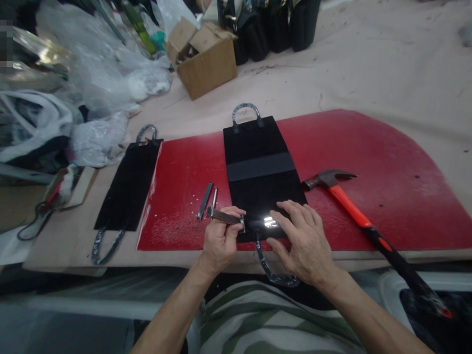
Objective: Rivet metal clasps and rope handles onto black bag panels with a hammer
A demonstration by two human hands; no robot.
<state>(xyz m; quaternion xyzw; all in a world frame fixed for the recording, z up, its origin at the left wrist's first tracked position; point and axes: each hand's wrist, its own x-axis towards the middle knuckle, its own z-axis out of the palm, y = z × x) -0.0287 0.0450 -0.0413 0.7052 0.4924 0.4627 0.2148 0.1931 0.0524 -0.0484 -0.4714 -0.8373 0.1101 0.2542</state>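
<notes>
A black bag panel (260, 142) with a smooth band across its middle lies flat in front of me. Plastic-wrapped handles are on its far end and near end. Over the near left corner, my left hand (221, 241) is closed around a narrow dark metal bar (224, 216) with a small shiny piece at its tip. My right hand (306, 241) has its fingers spread at the panel's near end, around a shiny patch (271, 222); whether this is metal or film I cannot tell. The near handle (275, 278) hangs over the table edge below the right hand.
A red board (368, 147) lies beneath the panel. A claw hammer (348, 204) rests to the right, its grip past the table edge. Left are slim metal tools (205, 201), small white bits and a second black panel (129, 184). A cardboard box (208, 69) and black bags (273, 29) stand behind.
</notes>
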